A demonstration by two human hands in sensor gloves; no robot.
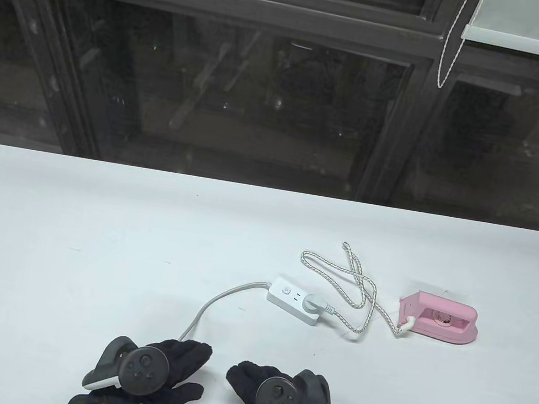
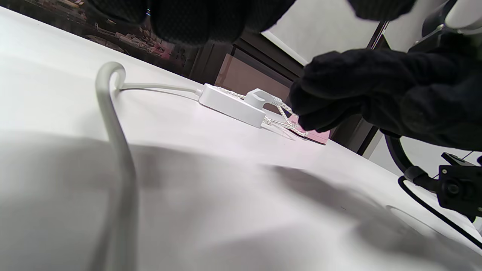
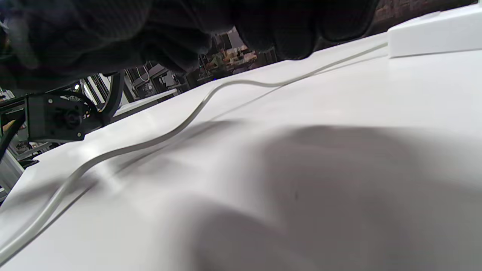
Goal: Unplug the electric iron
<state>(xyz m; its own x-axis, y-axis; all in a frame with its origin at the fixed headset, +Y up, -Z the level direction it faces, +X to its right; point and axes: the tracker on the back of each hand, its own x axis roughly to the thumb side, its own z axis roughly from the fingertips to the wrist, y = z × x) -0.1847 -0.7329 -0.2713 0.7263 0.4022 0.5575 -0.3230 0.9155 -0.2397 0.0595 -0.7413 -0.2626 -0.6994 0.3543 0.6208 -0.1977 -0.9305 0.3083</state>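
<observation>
I see the table (image 1: 92,236) running across the near half of the table view, with a window frame (image 1: 228,3) behind its far edge. The power strip (image 1: 296,301) lies right of centre on the table. The plug (image 1: 316,304) sits in the strip's right-hand socket. The iron's cord (image 1: 349,279) loops behind and to the right of the strip and runs to the electric iron (image 1: 439,321), which stands well right of the strip. The strip's own cable (image 1: 213,305) leaves its left end and curves toward the near edge, passing under the left hand (image 1: 148,371). The right hand (image 1: 280,398) is just beside the left hand, both at the near edge, well apart from the strip.
</observation>
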